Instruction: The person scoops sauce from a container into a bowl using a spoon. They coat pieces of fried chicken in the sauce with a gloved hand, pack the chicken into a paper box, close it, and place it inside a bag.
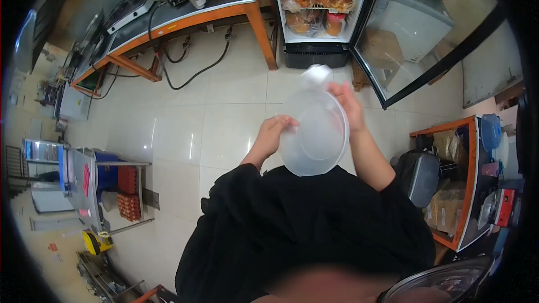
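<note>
Black clothing point(303, 219) foremost, left grip point(272, 133) and right grip point(352, 108) hold a bowl point(314, 137), fridge door point(418, 28) open beyond.

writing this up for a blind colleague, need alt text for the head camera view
The left hand grips a translucent plastic bowl, with the right hand at its rim, above a tiled floor. Ahead, a fridge stands with its glass door open, bagged food inside.
</note>
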### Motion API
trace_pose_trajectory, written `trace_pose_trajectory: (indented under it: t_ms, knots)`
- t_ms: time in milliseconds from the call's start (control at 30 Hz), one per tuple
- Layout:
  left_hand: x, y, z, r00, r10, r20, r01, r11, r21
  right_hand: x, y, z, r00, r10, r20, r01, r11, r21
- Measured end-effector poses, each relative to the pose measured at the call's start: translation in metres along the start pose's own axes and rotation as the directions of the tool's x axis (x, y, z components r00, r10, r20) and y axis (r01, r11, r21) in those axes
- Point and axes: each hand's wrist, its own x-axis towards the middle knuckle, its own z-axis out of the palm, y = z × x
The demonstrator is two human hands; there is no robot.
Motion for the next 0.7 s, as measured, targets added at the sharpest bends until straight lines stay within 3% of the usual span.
trace_pose_trajectory:
  t_ms: [67, 167, 200, 267, 333, 433, 533, 600, 667, 700]
  knots:
    - [0.061, 0.005, -0.007, 0.999, -0.053, -0.002, 0.053, 0.999, 0.003, 0.059, 0.001, -0.018, 0.996, -0.014, -0.09, 0.012, 1.0, -0.02]
    - [0.148, 0.034, -0.049, 0.979, -0.078, -0.19, 0.114, 0.975, 0.188, 0.162, -0.005, -0.065, 0.962, 0.265, -0.063, -0.229, 0.912, 0.34]
    - [0.168, 0.051, -0.061, 0.958, -0.074, -0.277, 0.157, 0.944, 0.291, 0.194, 0.013, -0.087, 0.957, 0.257, -0.136, -0.229, 0.955, 0.188]
    - [0.182, 0.068, -0.071, 0.905, -0.015, -0.425, 0.223, 0.867, 0.445, 0.224, 0.028, -0.098, 0.933, 0.314, -0.174, -0.301, 0.949, 0.097]
    - [0.192, 0.07, -0.084, 0.843, 0.083, -0.531, 0.272, 0.786, 0.555, 0.244, 0.026, -0.094, 0.885, 0.457, -0.084, -0.432, 0.875, 0.217]
    - [0.272, 0.053, -0.153, 0.706, 0.139, -0.695, 0.311, 0.82, 0.48, 0.343, 0.012, -0.104, 0.804, 0.595, -0.013, -0.592, 0.801, 0.094]
    - [0.303, 0.036, -0.213, 0.604, 0.006, -0.797, 0.308, 0.921, 0.24, 0.387, 0.005, -0.124, 0.694, 0.688, 0.21, -0.717, 0.685, 0.128]
    - [0.346, 0.027, -0.257, 0.579, -0.05, -0.814, 0.234, 0.966, 0.107, 0.444, -0.001, -0.14, 0.741, 0.671, 0.01, -0.668, 0.738, -0.096]
    - [0.41, 0.025, -0.309, 0.607, -0.086, -0.79, 0.205, 0.977, 0.052, 0.528, -0.003, -0.154, 0.859, 0.44, -0.263, -0.504, 0.634, -0.586]
    - [0.433, 0.02, -0.319, 0.633, -0.115, -0.766, 0.233, 0.971, 0.047, 0.558, -0.003, -0.17, 0.866, 0.376, -0.328, -0.497, 0.587, -0.639]
